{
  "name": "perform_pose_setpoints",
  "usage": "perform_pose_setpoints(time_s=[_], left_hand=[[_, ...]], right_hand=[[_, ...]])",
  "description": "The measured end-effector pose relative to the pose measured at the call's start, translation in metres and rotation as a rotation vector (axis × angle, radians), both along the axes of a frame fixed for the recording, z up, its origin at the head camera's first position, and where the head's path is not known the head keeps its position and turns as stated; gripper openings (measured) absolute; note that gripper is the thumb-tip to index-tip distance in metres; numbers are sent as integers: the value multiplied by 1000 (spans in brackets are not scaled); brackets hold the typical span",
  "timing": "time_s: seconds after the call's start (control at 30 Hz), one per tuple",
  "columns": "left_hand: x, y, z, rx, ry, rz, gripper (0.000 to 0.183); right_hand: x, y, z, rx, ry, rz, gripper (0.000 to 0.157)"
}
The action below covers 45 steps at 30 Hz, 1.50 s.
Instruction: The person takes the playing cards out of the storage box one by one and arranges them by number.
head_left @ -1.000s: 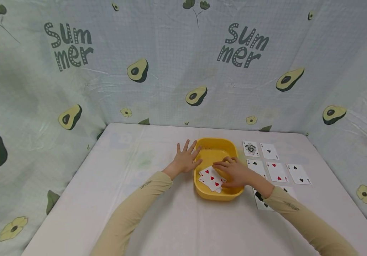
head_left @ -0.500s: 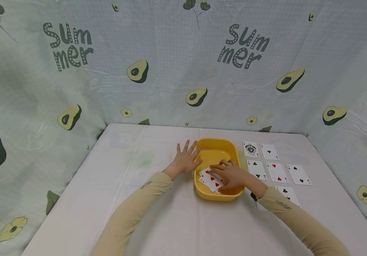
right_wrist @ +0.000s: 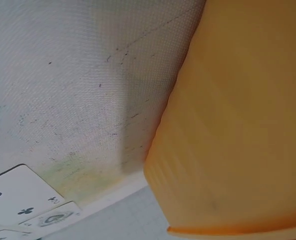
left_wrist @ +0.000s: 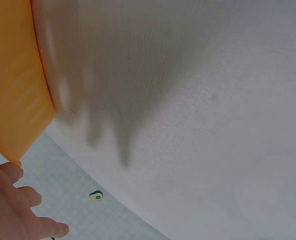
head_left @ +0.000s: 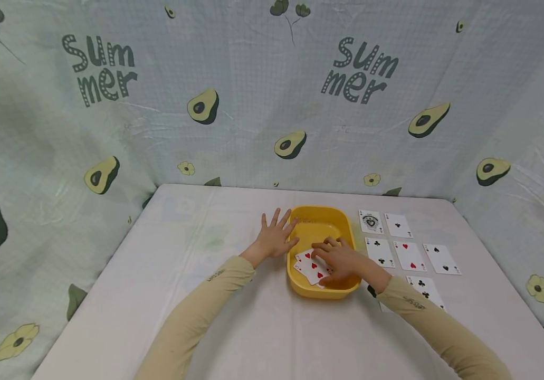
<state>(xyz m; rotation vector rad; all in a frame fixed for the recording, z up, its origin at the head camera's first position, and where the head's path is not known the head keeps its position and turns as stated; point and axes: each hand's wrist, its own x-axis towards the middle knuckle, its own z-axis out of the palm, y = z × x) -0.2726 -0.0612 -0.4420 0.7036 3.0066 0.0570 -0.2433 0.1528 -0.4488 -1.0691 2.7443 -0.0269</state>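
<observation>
A yellow plastic tub [head_left: 321, 293] stands on the white table. My left hand [head_left: 274, 240] lies at its left rim with the fingers spread; in the left wrist view its fingertips show by the tub's [left_wrist: 13, 80] corner. My right hand [head_left: 342, 262] reaches into the tub from the right, fingers slightly bent. Its index fingertip overlaps the top playing card [head_left: 311, 268], a hearts card, and the thumb is at the card's near edge. Other cards lie beneath it, mostly hidden. The right hand is out of the right wrist view, which shows the tub's side [right_wrist: 237, 125].
Several face-up playing cards lie in rows right of the tub, among them an ace [head_left: 371, 222], a two of hearts [head_left: 410, 256] and a spades card [head_left: 441, 259]. My right forearm [head_left: 433, 316] partly covers the nearest ones. A patterned cloth [head_left: 243, 68] hangs behind the table.
My right hand has moved slightly left over the hearts card, its index finger now across it and the thumb at its near edge. The left hand has stayed at the tub's rim.
</observation>
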Motion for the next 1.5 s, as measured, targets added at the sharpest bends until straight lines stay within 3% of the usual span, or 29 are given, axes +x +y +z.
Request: perform_pose_setpoints(time_s=[0.3,0.87,1.07,1.5], left_hand=[[1,0,0,1,-4,1,58],[3,0,1,13,14,-14,57],[3,0,2,29,16,-22,57],[2,-1,0,35,24,-28,57]], right_hand=[[-1,-1,-3,1,33,19,61],[4,4,-3,-41,97,-16,89],[7,9,4,-74,163,2,90],[12,27,27,-121,219,-100,86]])
